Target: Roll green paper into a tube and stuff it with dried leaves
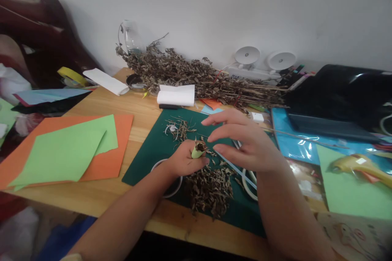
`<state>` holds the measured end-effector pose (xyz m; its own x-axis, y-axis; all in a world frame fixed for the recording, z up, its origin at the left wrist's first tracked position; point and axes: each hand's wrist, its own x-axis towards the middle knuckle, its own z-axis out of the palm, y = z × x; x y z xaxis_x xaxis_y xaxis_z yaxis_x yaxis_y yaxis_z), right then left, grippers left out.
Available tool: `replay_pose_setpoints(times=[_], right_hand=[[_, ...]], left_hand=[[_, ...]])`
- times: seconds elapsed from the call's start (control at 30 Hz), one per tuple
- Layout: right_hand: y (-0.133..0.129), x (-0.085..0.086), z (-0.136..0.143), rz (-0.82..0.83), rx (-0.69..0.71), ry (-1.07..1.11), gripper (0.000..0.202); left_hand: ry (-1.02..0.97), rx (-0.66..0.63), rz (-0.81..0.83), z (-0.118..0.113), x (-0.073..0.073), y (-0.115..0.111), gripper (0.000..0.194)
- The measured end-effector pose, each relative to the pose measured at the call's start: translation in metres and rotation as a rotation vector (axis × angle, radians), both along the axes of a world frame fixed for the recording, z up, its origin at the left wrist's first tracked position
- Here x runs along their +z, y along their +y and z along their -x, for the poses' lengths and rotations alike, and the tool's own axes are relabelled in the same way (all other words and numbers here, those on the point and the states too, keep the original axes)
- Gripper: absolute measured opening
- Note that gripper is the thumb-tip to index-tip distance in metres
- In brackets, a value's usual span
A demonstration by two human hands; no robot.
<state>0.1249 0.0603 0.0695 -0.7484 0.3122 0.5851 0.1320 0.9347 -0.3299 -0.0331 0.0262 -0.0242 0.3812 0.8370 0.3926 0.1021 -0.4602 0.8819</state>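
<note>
mat (pixel 147 151) below pale-green tube (pixel 196 154), seemingly leaf-filled

hands (pixel 185 159) (pixel 248 140) 2 | green tube (pixel 196 153) 1 | white discs (pixel 247 55) (pixel 281 60) 2 | glue gun (pixel 357 166) — 1, apparently

Soft, dullish light fell evenly — glare streaked the blue plastic (pixel 298 143) — while the outer edges looked stretched and blurred.

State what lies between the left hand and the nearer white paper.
In the head view, dry twigs and a white curled piece lie on the green mat, then a black object.
</note>
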Motion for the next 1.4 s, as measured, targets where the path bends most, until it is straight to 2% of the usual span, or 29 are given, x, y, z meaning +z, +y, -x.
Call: replay_pose_setpoints(times=[0.1, 0.27, 0.47, 0.73, 0.93, 1.07, 1.27, 1.4], right_hand=[[0.003, -0.002, -0.001, -0.006, 0.019, -0.089, 0.005], [0.002, -0.007, 0.004, -0.028, 0.032, -0.068, 0.009], [-0.005, -0.004, 0.01, -0.074, -0.001, -0.107, 0.013], [-0.014, 0.004, 0.008, -0.114, -0.078, -0.286, 0.02], [-0.021, 0.005, 0.012, -0.041, -0.139, -0.433, 0.028], [-0.021, 0.004, 0.013, -0.077, -0.123, -0.394, 0.03], [-0.016, 0.009, 0.006, -0.129, -0.04, -0.106, 0.02], [-0.015, 0.007, 0.007, -0.091, -0.085, -0.167, 0.018]], left_hand=[[-0.007, -0.018, 0.004, 0.0, 0.001, 0.0, 0.023], [-0.019, -0.033, -0.006, -0.001, -0.001, 0.0, 0.019], [-0.039, -0.018, -0.027, -0.001, -0.004, 0.001, 0.026], [-0.1, -0.012, -0.071, -0.001, -0.004, 0.002, 0.041], [-0.104, -0.07, -0.034, -0.003, -0.008, 0.002, 0.03], [-0.068, -0.095, 0.013, -0.002, -0.007, 0.001, 0.028], [-0.017, -0.037, -0.097, -0.001, -0.002, 0.001, 0.037], [-0.028, -0.013, -0.125, -0.002, -0.006, 0.003, 0.042]])
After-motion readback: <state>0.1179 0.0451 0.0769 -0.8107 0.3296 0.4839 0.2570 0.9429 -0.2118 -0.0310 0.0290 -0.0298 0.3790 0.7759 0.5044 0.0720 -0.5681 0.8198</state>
